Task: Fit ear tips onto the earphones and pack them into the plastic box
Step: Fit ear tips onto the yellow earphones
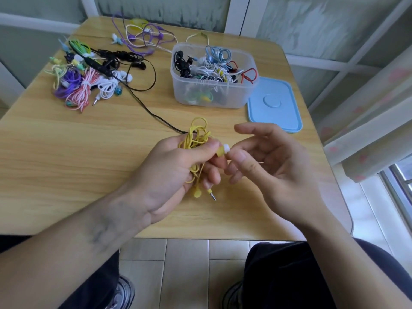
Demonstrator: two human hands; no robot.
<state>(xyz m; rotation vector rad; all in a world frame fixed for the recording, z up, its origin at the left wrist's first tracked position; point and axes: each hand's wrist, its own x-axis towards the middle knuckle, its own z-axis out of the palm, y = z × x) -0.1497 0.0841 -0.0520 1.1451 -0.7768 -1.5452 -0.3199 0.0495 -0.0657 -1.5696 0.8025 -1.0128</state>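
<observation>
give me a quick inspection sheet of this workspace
surface: wooden table, light grain
job's things: yellow earphones bunched in left hand; white ear tip on the held earbud; plastic box holds coiled earphones; blue lid lies beside it
clutter: pile of coloured earphones at far left
grippers: left hand grips the bundle; right hand pinches at the tip
cables: black cable trails across the table
surroundings: tiled floor, window frame

— What colours have I got?
— I see yellow earphones with a white ear tip, a light-blue lid at the table's right edge, and a clear plastic box.
— Far-left corner?
— A pink-and-white striped cable, with purple, maybe green.
</observation>
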